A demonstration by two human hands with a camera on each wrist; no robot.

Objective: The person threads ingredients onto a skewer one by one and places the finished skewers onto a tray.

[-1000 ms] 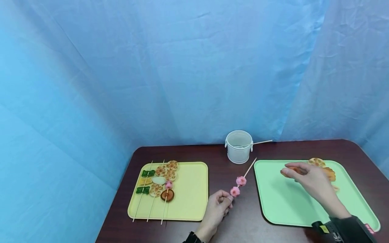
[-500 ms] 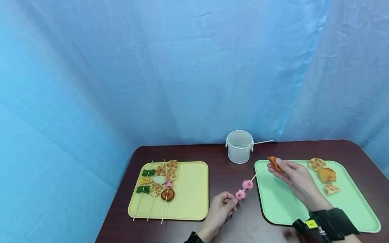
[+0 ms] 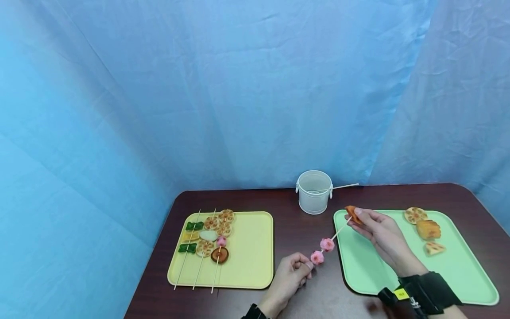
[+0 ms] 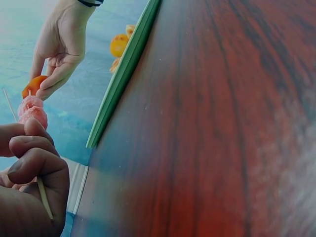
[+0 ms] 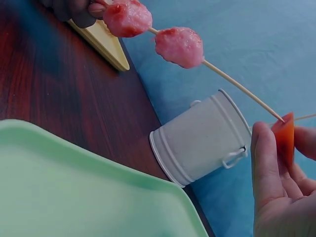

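My left hand [image 3: 290,279] grips a wooden skewer [image 3: 341,229] just below two pink balls [image 3: 327,244] threaded on it. In the left wrist view the skewer's lower end sticks out from under my curled fingers. My right hand [image 3: 384,237] pinches an orange food piece [image 5: 285,138] between thumb and fingers above the green tray. The skewer's tip meets the face of that orange piece in the right wrist view. A bare length of stick lies between the upper pink ball and the orange piece.
A green tray [image 3: 372,274] at right bears a browned round slice [image 3: 415,215], a golden chunk [image 3: 428,230] and a pale wedge [image 3: 434,248]. At left, a yellow tray [image 3: 251,266] holds three loaded skewers. A white bucket [image 3: 313,201] with a stick stands at the back.
My right hand has lifted the orange piece off the green tray's area and brought it left to the skewer tip. My left hand has shifted slightly right with the skewer.
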